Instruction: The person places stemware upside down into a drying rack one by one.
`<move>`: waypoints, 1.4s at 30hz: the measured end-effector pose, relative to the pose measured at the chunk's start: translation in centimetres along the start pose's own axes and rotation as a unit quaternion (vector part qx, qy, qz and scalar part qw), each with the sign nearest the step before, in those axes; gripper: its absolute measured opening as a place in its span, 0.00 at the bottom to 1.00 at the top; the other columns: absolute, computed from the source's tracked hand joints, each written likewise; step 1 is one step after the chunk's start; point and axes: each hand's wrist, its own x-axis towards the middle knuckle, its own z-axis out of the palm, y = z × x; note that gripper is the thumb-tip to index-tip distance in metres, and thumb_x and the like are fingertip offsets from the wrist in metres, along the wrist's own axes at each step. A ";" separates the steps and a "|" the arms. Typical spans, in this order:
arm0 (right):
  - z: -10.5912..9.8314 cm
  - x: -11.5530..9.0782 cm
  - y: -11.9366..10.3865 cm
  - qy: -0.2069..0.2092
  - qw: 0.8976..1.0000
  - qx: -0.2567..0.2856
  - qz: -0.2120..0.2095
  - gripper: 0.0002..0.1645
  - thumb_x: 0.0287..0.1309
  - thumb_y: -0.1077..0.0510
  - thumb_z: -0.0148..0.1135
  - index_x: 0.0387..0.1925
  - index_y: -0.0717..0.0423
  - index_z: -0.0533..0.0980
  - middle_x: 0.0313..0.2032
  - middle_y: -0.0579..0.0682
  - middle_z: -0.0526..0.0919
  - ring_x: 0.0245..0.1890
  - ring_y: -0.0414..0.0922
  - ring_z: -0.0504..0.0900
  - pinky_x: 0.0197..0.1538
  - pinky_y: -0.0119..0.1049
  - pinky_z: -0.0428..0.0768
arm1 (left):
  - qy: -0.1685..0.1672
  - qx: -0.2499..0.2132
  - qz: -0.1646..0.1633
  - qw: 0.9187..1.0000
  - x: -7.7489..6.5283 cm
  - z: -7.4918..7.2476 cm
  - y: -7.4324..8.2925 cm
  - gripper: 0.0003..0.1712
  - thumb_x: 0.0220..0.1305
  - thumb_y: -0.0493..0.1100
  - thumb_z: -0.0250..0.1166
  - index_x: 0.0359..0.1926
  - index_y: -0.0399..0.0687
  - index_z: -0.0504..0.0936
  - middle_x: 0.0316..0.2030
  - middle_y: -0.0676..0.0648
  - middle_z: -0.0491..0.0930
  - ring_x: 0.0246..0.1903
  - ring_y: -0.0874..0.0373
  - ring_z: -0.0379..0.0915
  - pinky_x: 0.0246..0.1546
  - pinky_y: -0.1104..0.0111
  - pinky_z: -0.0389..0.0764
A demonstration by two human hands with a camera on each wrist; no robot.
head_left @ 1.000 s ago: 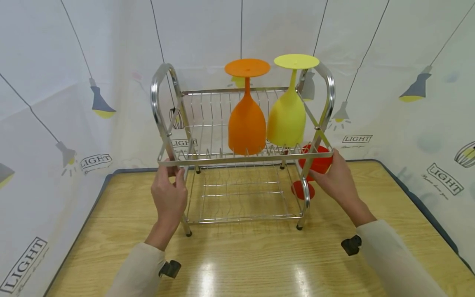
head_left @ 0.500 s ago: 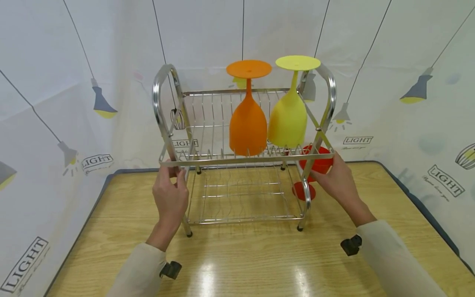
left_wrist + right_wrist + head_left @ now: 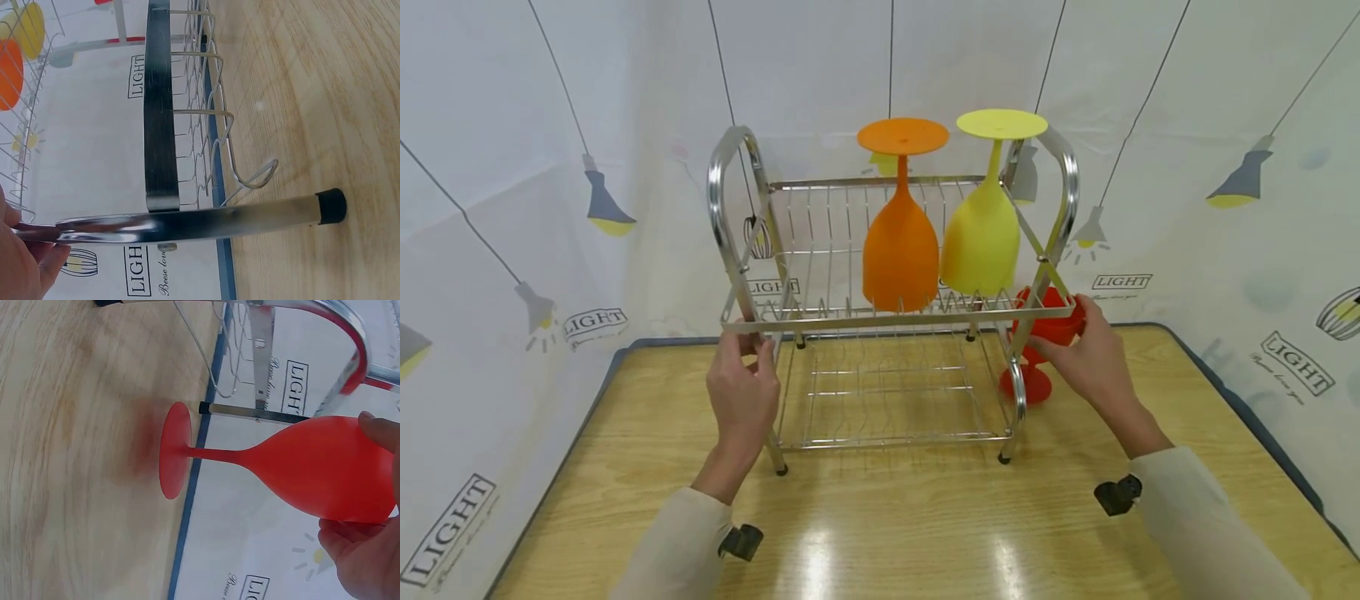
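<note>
My right hand holds a red wine glass by its bowl, beside the right end of a two-tier metal dish rack. In the right wrist view the red glass is upright, its round foot towards the table; whether the foot touches the wood I cannot tell. The rack's right post partly hides the glass in the head view. My left hand grips the rack's frame at its left front post. Upside down on the top tier stand an orange wine glass and a yellow wine glass, side by side.
The rack stands on black-tipped feet on a wooden table. Its lower tier is a wire shelf. A white cloth backdrop printed with lamps encloses the table at the back and sides.
The red wine glass and my right hand have shifted slightly to the right, away from the rack's post. My left hand and the two upturned glasses stay where they were.
</note>
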 end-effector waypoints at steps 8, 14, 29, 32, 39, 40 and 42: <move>-2.1 -0.9 -1.3 0.015 1.000 0.011 0.010 0.57 0.45 0.38 0.64 0.67 0.58 0.47 0.56 0.60 0.67 0.55 0.59 0.66 0.51 0.58 0.69 | -0.003 0.006 -0.008 1.000 0.1 -0.1 0.0 0.13 0.57 0.35 0.62 0.43 0.36 0.72 0.32 0.43 0.76 0.30 0.55 0.74 0.26 0.70 0.80; -3.1 -1.5 -2.4 0.029 0.999 0.011 -0.015 0.55 0.46 0.41 0.66 0.67 0.57 0.48 0.55 0.60 0.67 0.55 0.59 0.66 0.51 0.57 0.69 | -0.008 0.005 -0.025 1.000 0.0 -0.5 -0.1 0.12 0.56 0.36 0.62 0.41 0.39 0.73 0.31 0.45 0.75 0.31 0.57 0.73 0.25 0.71 0.80; -4.5 -4.3 -4.6 0.062 0.998 0.006 -0.031 0.51 0.47 0.47 0.68 0.67 0.55 0.51 0.56 0.57 0.67 0.52 0.56 0.67 0.48 0.56 0.72 | 0.017 0.017 -0.025 0.999 -0.5 -1.4 0.0 0.14 0.56 0.35 0.60 0.44 0.41 0.73 0.32 0.45 0.76 0.29 0.56 0.76 0.26 0.67 0.81; -4.8 -4.9 -4.9 0.064 0.997 0.007 -0.033 0.51 0.47 0.48 0.68 0.67 0.55 0.51 0.56 0.57 0.67 0.52 0.56 0.66 0.47 0.57 0.73 | 0.024 0.020 -0.027 0.999 -0.7 -1.7 0.3 0.15 0.56 0.35 0.60 0.46 0.40 0.73 0.32 0.45 0.77 0.30 0.56 0.76 0.25 0.66 0.81; -5.4 -6.2 -6.0 0.059 0.998 -0.005 -0.036 0.52 0.45 0.48 0.69 0.67 0.52 0.52 0.55 0.55 0.68 0.50 0.54 0.66 0.46 0.43 0.77 | 0.019 0.015 -0.006 1.000 -1.2 -2.4 1.2 0.16 0.55 0.34 0.60 0.47 0.39 0.74 0.30 0.47 0.77 0.29 0.59 0.76 0.23 0.76 0.78; -5.5 -6.4 -6.3 0.060 0.997 -0.007 -0.039 0.52 0.45 0.48 0.69 0.67 0.52 0.52 0.55 0.55 0.68 0.50 0.53 0.67 0.45 0.36 0.77 | 0.017 0.015 -0.003 1.000 -1.2 -2.4 1.3 0.16 0.55 0.34 0.60 0.47 0.39 0.74 0.30 0.48 0.77 0.29 0.59 0.76 0.22 0.79 0.77; -5.6 -6.7 -6.8 0.062 0.997 -0.014 -0.050 0.52 0.43 0.48 0.70 0.67 0.52 0.53 0.54 0.54 0.69 0.49 0.53 0.67 0.44 0.33 0.77 | 0.012 0.010 0.001 1.000 -1.3 -2.4 1.6 0.16 0.55 0.34 0.60 0.47 0.40 0.74 0.29 0.48 0.78 0.29 0.59 0.76 0.22 0.83 0.74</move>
